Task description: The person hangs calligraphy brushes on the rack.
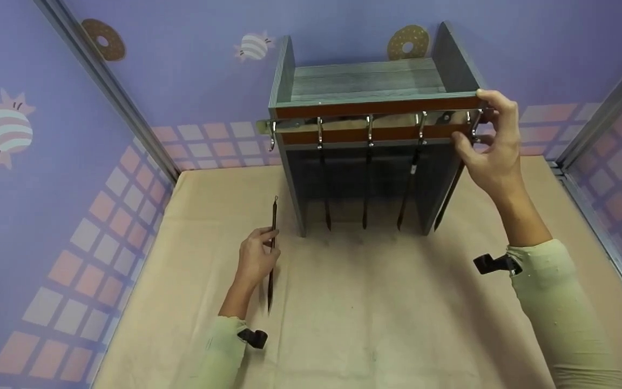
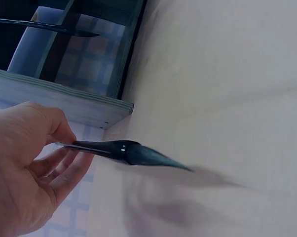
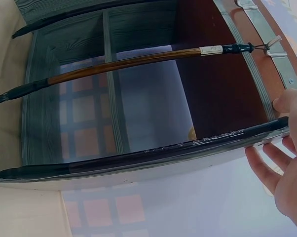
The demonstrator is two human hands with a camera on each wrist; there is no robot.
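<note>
A grey wooden rack stands on the table with a metal hook rail across its front. Three brushes hang from the hooks. My right hand is at the rail's right end, pinching the top of a fourth, dark brush by the last hook. The right wrist view shows that dark brush running to my right hand, and a brown-handled brush hanging behind it. My left hand grips another dark brush low over the table, left of the rack; its tip points away from my left hand.
A beige cloth covers the table. Purple patterned walls with metal corner posts close in the left, back and right. One hook at the rail's left end carries nothing.
</note>
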